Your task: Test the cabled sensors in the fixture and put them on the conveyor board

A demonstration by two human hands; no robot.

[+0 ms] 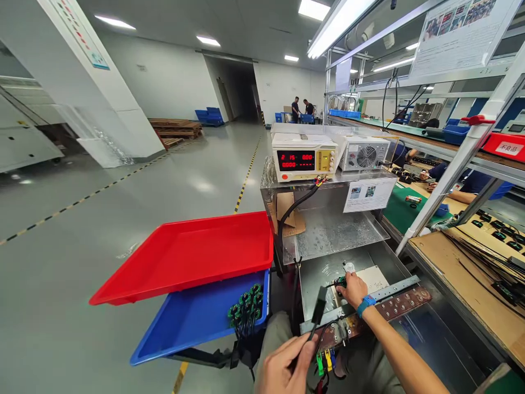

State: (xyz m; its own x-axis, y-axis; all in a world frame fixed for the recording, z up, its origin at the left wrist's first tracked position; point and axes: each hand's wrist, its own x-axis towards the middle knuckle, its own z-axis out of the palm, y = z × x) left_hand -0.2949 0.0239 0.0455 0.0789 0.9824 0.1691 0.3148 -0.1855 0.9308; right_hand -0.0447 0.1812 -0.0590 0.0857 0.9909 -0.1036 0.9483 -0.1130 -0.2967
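left hand point(287, 364): black cable point(318, 313) pinched, kept off fixture | right hand point(353, 289): small green part point(339, 282) pinched, steadied over metal tray point(315, 284)

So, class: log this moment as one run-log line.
left hand: holds black cable | right hand: presses small green-black part onto white plate

Your left hand point(285, 364) pinches a black cable point(315, 317) down low, while your right hand point(353, 289) holds a small green part point(338, 282) over the metal tray point(315, 284). Red tray point(184, 257) and blue tray point(184, 323) sit stacked to your left, power supply point(303, 157) up ahead.
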